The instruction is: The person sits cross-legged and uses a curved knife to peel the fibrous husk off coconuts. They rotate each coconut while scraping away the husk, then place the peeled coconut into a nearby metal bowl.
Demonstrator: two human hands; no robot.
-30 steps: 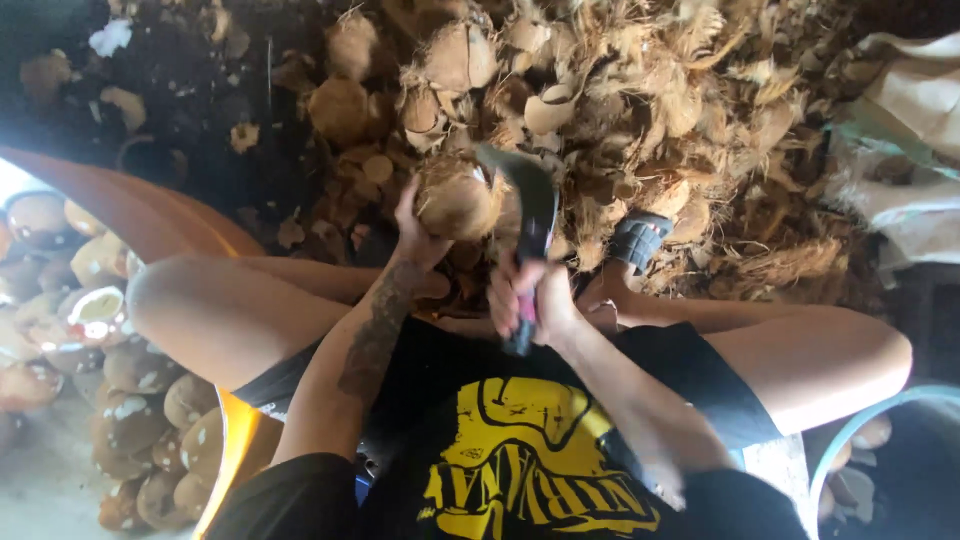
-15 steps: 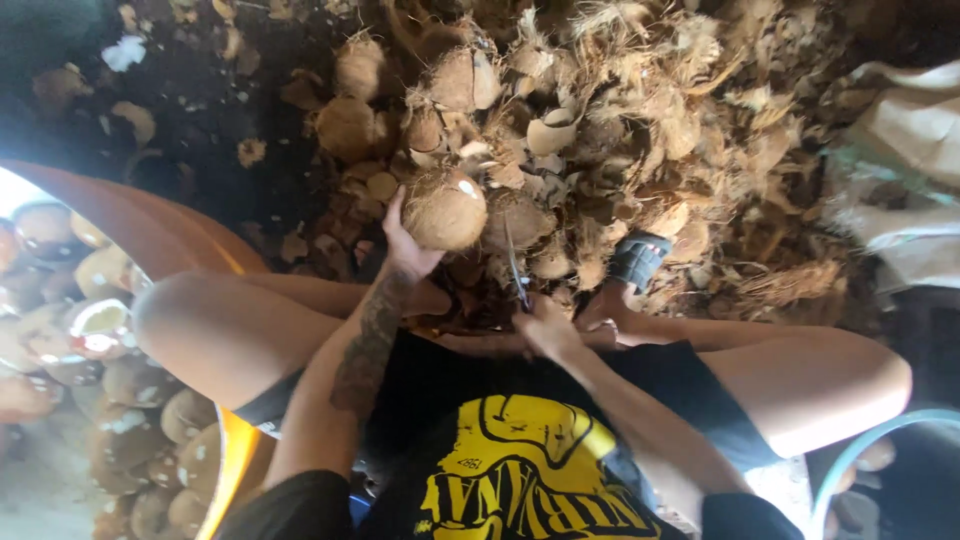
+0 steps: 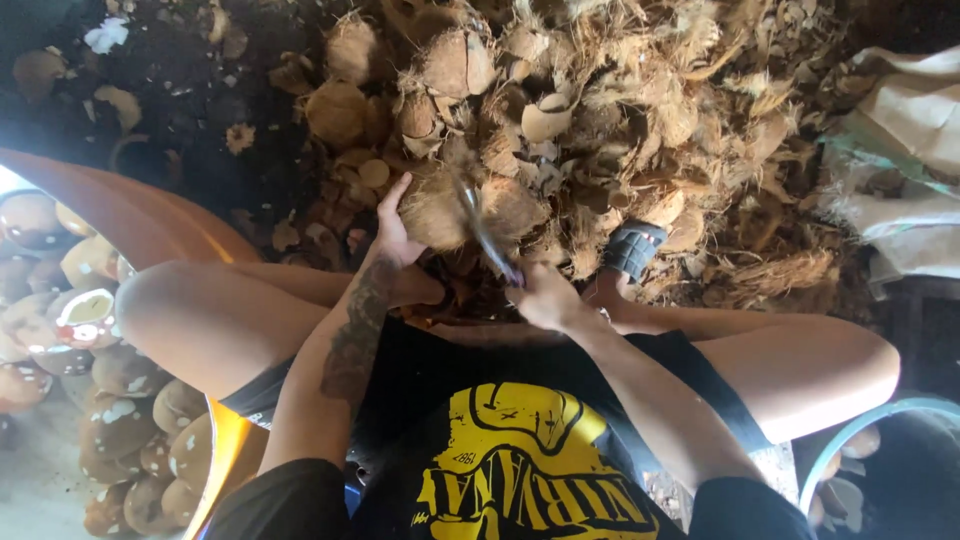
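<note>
here, left hand (image 3: 395, 235) cups the coconut (image 3: 437, 212), fingers spread at 9 o'clock; right hand (image 3: 545, 298), fingers clamped on the blurred blade (image 3: 485, 232), should strike clear of them.

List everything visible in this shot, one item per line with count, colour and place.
coconut: one, brown, centre, held by left hand
blade: one, grey, blurred, at the coconut, held by right hand
husk pile: many pieces, tan, top and centre
orange tub: one, left, rim visible
shelled coconuts: many, brown, inside tub
sack: one, whitish, right edge
sandal: one, grey, on foot at the pile
left hand: grips coconut
right hand: grips blade handle
</note>
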